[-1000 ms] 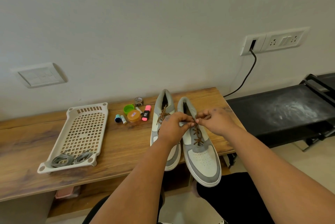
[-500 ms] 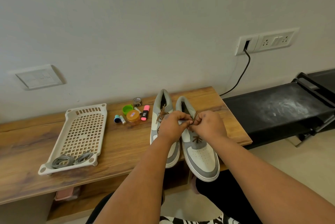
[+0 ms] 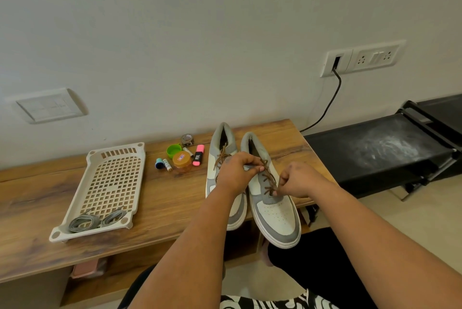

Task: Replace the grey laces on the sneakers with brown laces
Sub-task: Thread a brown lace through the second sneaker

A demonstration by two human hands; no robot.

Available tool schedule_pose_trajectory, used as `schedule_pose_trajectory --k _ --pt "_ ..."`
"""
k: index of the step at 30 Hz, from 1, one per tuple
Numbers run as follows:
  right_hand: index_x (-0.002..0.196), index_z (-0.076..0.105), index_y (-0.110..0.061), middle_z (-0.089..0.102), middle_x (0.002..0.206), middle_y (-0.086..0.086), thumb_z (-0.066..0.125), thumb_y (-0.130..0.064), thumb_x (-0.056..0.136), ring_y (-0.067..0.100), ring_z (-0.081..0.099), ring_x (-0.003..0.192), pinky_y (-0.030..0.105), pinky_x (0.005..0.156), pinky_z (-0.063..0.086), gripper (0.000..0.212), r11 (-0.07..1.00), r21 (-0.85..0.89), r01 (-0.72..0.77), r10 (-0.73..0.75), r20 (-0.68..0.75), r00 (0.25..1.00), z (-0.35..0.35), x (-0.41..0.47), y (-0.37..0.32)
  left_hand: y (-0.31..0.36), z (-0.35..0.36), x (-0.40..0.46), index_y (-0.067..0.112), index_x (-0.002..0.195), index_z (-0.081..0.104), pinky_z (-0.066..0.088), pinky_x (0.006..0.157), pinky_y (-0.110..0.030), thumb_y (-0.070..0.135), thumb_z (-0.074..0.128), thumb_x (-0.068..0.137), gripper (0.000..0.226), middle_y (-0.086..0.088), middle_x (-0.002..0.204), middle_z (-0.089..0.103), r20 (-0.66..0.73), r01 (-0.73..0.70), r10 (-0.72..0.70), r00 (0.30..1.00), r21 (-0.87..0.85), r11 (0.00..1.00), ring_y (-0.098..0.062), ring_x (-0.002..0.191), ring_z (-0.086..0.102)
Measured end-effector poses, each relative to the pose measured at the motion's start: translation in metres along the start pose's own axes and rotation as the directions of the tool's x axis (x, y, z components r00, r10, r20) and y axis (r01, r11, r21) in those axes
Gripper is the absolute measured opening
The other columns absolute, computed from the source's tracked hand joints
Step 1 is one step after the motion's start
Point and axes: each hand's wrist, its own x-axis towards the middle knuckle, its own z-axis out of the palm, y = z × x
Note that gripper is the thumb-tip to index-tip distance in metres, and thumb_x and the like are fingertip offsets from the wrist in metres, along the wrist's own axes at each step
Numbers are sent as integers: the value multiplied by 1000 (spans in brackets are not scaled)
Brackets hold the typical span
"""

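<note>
Late stage, by the look of it: both sneakers already carry brown laces, and the person is finishing the right-hand sneaker (image 3: 272, 198). The left hand (image 3: 236, 173) pinches the brown lace (image 3: 268, 178) near the top eyelets, fingers curled on it. The right hand (image 3: 298, 180) pinches the same lace lower down, near the bottom crossings, fingertips on the tongue area. The left-hand sneaker (image 3: 225, 158) lies just beside, brown lace threaded and loose at the top, partly hidden by the left wrist.

The next move likely calls for taking up slack row by row, evening the two ends, then tying; the pull needs to be steady so the shoe, whose toe overhangs the table edge, does not slide off.

The grey laces (image 3: 96, 220) lie bundled in the near end of a cream perforated tray (image 3: 112, 178), well apart from the shoes. A wooden table (image 3: 162, 203) stands against a white wall. Between tray and shoes: a pink highlighter (image 3: 198, 158), an orange-lidded jar (image 3: 182, 160), a green cap (image 3: 173, 150). A wall socket (image 3: 362, 58) with a black cable plugged in; a black bench (image 3: 375, 151) to the right.
</note>
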Motion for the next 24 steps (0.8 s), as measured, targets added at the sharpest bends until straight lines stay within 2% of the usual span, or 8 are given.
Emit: schedule_pose_trajectory --k 3,7,9,13,16,18,21,24 --pt "86 73 -16 69 90 -3 81 -37 76 13 61 88 31 81 52 25 997 77 -5 6 -11 1000 -8 2 8 1 -1 -1 21 97 76 46 92 -21 21 76 84 13 13 104 70 1 -1 1 1000 -4 1000 0 100 63" --pt "101 70 -21 64 98 -4 74 -31 85 15 58 94 27 81 50 20 907 391 157 -63 -244 968 -11 10 8 0 -1 -1 22 96 76 47 93 -24 22 77 84 13 14 105 70 5 -6 6 1000 0 1000 -1 101 63" --pt "107 70 -23 65 101 -5 73 -26 87 12 60 97 20 76 47 21 884 414 218 -113 -263 958 -9 13 5 0 0 0 23 96 76 48 93 -26 23 77 83 12 13 105 70 4 -7 7 1000 4 1000 -1 100 63" --pt "103 73 -24 66 100 -10 72 -26 88 7 59 98 19 82 46 15 864 440 244 -142 -252 957 -9 15 1 0 -1 0 24 96 75 49 92 -27 23 77 84 12 11 105 70 6 -13 13 1000 3 1000 -2 100 63" --pt "102 68 -21 56 89 -16 64 -29 94 -2 47 83 5 65 30 12 890 405 209 -103 -266 958 -9 18 2 0 -1 0 23 96 75 49 93 -26 21 76 85 11 11 105 70 14 -10 10 1000 1 1000 -2 100 63" --pt "101 66 -20 58 89 -12 61 -30 96 6 53 86 14 72 42 13 870 447 210 -87 -280 956 -7 22 2 0 -1 0 23 95 75 48 93 -26 20 75 85 11 11 106 70 13 -10 10 1000 -2 1000 -2 100 63" --pt "98 65 -22 66 94 -2 60 -30 96 19 62 95 39 88 54 9 832 513 212 -68 -286 956 -5 28 3 1 -1 -1 23 96 75 47 92 -24 20 75 85 11 11 106 70 12 -10 10 1000 1 1000 -1 100 63" --pt "100 66 -20 68 97 1 62 -30 95 19 64 96 43 90 54 12 821 523 230 -90 -278 956 -3 32 2 3 -2 -1 20 97 75 45 88 -20 20 75 86 11 12 103 69 11 -18 18 1000 16 1000 -1 98 63"
